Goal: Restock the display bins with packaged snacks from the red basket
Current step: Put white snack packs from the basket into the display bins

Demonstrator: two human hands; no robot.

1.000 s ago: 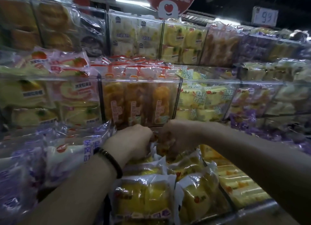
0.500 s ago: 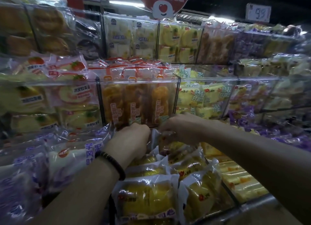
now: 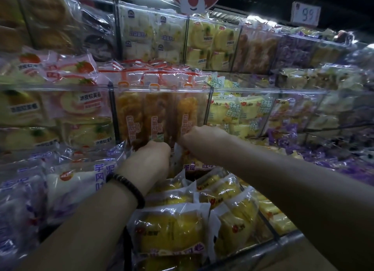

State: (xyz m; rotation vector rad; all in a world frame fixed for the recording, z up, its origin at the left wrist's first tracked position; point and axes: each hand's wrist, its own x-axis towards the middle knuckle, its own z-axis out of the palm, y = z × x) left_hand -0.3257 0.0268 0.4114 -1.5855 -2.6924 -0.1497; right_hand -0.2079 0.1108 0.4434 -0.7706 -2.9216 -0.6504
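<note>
Both my hands reach into the back of a lower display bin full of yellow snack packets (image 3: 170,232). My left hand (image 3: 153,153), with a dark bead bracelet on the wrist, and my right hand (image 3: 202,136) grip the same upright yellow packet (image 3: 186,159) between them, pressed against the clear front of the orange-bread bin (image 3: 157,112) above. The fingers of both hands are hidden behind the hands. The red basket is not in view.
Clear acrylic bins stacked in tiers hold packaged cakes: strawberry rolls (image 3: 66,72) at left, purple-and-white taro packets (image 3: 77,181) lower left, yellow-green packets (image 3: 240,112) and purple packets (image 3: 315,149) at right. A metal rail (image 3: 283,240) edges the bin's front. A price sign (image 3: 305,13) hangs above.
Both hands have pushed farther back and up in the bin, carrying the packet toward the orange-bread bin's front. The view has tilted slightly down.
</note>
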